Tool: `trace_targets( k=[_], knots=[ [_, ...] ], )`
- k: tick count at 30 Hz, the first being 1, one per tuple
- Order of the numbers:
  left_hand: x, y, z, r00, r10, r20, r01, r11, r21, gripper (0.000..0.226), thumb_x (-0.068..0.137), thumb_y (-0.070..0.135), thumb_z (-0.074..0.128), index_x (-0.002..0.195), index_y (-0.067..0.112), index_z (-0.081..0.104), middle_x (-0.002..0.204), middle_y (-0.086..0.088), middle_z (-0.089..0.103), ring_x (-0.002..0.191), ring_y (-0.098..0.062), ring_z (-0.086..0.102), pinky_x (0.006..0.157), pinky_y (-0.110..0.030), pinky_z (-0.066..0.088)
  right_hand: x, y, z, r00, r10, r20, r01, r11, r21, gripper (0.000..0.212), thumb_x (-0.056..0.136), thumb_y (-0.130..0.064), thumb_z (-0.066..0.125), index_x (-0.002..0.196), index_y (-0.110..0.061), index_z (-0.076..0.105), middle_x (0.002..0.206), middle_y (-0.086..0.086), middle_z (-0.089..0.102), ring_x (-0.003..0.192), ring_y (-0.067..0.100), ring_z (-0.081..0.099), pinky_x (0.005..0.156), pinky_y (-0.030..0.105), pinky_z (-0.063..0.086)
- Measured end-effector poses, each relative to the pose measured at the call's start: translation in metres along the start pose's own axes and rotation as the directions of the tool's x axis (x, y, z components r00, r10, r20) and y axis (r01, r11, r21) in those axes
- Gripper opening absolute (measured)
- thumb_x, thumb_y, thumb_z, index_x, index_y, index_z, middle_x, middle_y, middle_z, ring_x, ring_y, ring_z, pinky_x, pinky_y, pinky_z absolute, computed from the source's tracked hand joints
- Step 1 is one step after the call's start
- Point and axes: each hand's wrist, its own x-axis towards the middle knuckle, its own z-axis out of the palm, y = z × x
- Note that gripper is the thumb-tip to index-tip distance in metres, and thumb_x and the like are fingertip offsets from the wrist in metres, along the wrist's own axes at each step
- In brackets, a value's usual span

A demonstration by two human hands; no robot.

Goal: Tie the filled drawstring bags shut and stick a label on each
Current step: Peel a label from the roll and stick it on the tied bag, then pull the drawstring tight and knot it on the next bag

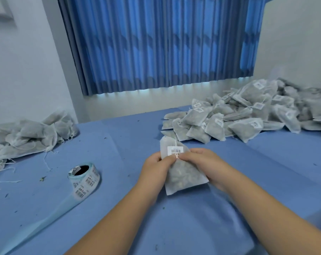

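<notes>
The left forearm point(117, 210) and the right forearm point(260, 201) are stretched forward from the lower edge and drawn together toward the middle. The left hand point(157, 165) and the right hand point(203, 161) are held close, thumbs nearly met, and a bag point(185, 174) is pinched from both sides between thumbs and curled fingers.

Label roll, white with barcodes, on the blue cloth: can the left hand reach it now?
Probably, once freed: the left hand grips the white mesh drawstring bag, but the label roll lies to its left with only blue cloth between.
</notes>
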Motion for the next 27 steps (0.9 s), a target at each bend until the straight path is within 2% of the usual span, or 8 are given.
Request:
trace_targets(
  k=[3, 6, 9, 12, 14, 16, 21, 27],
  knots=[
    [0.007, 0.000, 0.024, 0.999, -0.019, -0.032, 0.016, 0.997, -0.080, 0.013, 0.093, 0.020, 0.062, 0.095, 0.011, 0.072, 0.089, -0.007, 0.076, 0.080, -0.019, 0.072, 0.066, -0.028, 0.054, -0.017, -0.004, -0.021, 0.985, 0.063, 0.160, -0.055, 0.997, -0.056, 0.012, 0.086, -0.029, 0.068, 0.094, -0.025, 0.076, 0.098, 0.007, 0.074, 0.079, 0.019, 0.070, 0.063, 0.026, 0.055],
    [0.014, 0.007, 0.045, 0.999, 0.009, -0.054, -0.016, 0.990, -0.138, 0.015, 0.093, 0.021, 0.064, 0.091, 0.009, 0.072, 0.091, -0.011, 0.076, 0.078, -0.022, 0.069, 0.071, -0.034, 0.054, -0.026, -0.006, -0.042, 0.980, 0.105, 0.170, -0.101, 0.994, -0.029, 0.013, 0.080, -0.020, 0.073, 0.092, -0.022, 0.074, 0.086, 0.009, 0.071, 0.059, 0.016, 0.063, 0.051, 0.022, 0.050],
    [0.020, 0.020, 0.061, 0.999, 0.033, -0.032, -0.039, 0.976, -0.214, 0.018, 0.096, 0.027, 0.061, 0.100, 0.013, 0.071, 0.099, -0.006, 0.076, 0.080, -0.020, 0.070, 0.068, -0.030, 0.052, -0.022, -0.017, -0.059, 0.999, 0.013, -0.047, -0.004, 0.981, 0.195, 0.008, 0.085, -0.004, 0.067, 0.090, -0.009, 0.071, 0.077, 0.008, 0.069, 0.054, 0.014, 0.061, 0.051, 0.021, 0.051],
    [0.023, 0.031, 0.067, 1.000, 0.018, -0.010, -0.020, 0.974, -0.224, 0.018, 0.096, 0.035, 0.059, 0.103, 0.020, 0.067, 0.100, 0.002, 0.074, 0.073, -0.014, 0.068, 0.060, -0.024, 0.049, -0.010, -0.033, -0.084, 0.936, 0.001, -0.352, 0.199, 0.823, 0.532, 0.005, 0.089, 0.009, 0.056, 0.091, 0.007, 0.061, 0.095, 0.020, 0.067, 0.078, 0.022, 0.070, 0.066, 0.024, 0.060],
    [0.022, 0.037, 0.067, 1.000, 0.001, 0.017, 0.003, 0.974, -0.228, 0.018, 0.096, 0.036, 0.060, 0.104, 0.021, 0.066, 0.096, 0.005, 0.074, 0.068, -0.011, 0.068, 0.058, -0.024, 0.049, -0.004, -0.039, -0.100, 0.876, 0.065, -0.478, 0.256, 0.777, 0.575, 0.006, 0.090, 0.008, 0.056, 0.096, 0.006, 0.058, 0.109, 0.024, 0.061, 0.093, 0.027, 0.067, 0.074, 0.028, 0.060],
    [0.020, 0.039, 0.063, 0.999, -0.007, 0.034, 0.014, 0.976, -0.217, 0.017, 0.095, 0.034, 0.060, 0.101, 0.021, 0.068, 0.088, 0.006, 0.074, 0.062, -0.011, 0.066, 0.057, -0.024, 0.048, 0.000, -0.037, -0.106, 0.843, 0.131, -0.522, 0.223, 0.798, 0.560, 0.011, 0.091, 0.005, 0.056, 0.102, 0.006, 0.056, 0.109, 0.023, 0.058, 0.089, 0.027, 0.066, 0.071, 0.029, 0.060],
    [0.014, 0.034, 0.043, 1.000, -0.015, 0.004, 0.015, 0.987, -0.162, 0.011, 0.093, 0.021, 0.061, 0.092, 0.018, 0.071, 0.076, 0.004, 0.068, 0.053, -0.010, 0.056, 0.053, -0.023, 0.043, 0.007, -0.014, -0.079, 0.869, 0.237, -0.435, 0.017, 0.863, 0.505, 0.004, 0.093, -0.001, 0.051, 0.090, 0.001, 0.054, 0.081, 0.016, 0.061, 0.068, 0.026, 0.066, 0.050, 0.028, 0.058],
    [0.007, 0.029, 0.012, 0.996, 0.042, -0.080, -0.044, 0.999, -0.019, 0.016, 0.093, 0.013, 0.055, 0.087, 0.019, 0.069, 0.080, 0.003, 0.064, 0.049, -0.008, 0.056, 0.052, -0.022, 0.041, 0.016, -0.007, -0.031, 0.917, 0.257, -0.306, -0.136, 0.921, 0.365, 0.005, 0.091, -0.008, 0.058, 0.089, -0.004, 0.061, 0.070, 0.007, 0.060, 0.051, 0.017, 0.064, 0.048, 0.024, 0.053]
  ],
)
